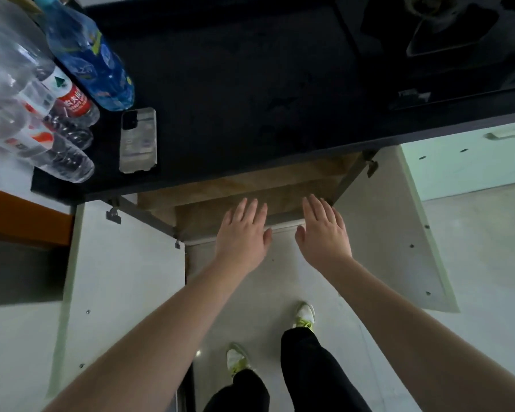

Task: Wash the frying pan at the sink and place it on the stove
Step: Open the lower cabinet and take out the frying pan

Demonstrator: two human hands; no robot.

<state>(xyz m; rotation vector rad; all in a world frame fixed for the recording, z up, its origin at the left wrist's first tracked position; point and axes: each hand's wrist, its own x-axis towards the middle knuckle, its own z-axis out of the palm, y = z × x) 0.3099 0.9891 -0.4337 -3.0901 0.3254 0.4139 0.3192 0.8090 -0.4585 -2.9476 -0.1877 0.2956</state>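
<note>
I look straight down at a black counter point(250, 84) with an open cabinet below it. My left hand point(243, 236) and my right hand point(324, 233) are stretched out side by side, palms down, fingers apart, holding nothing, over the front edge of the cabinet's wooden floor point(250, 185). A black stove point(434, 34) with a burner sits at the top right of the counter. No frying pan and no sink are in view.
Both cabinet doors stand open, one at the left point(122, 278) and one at the right point(399, 233). Several plastic bottles point(81, 55) and a phone point(138, 141) lie on the counter's left end. My legs and shoes point(304, 315) are on the pale floor below.
</note>
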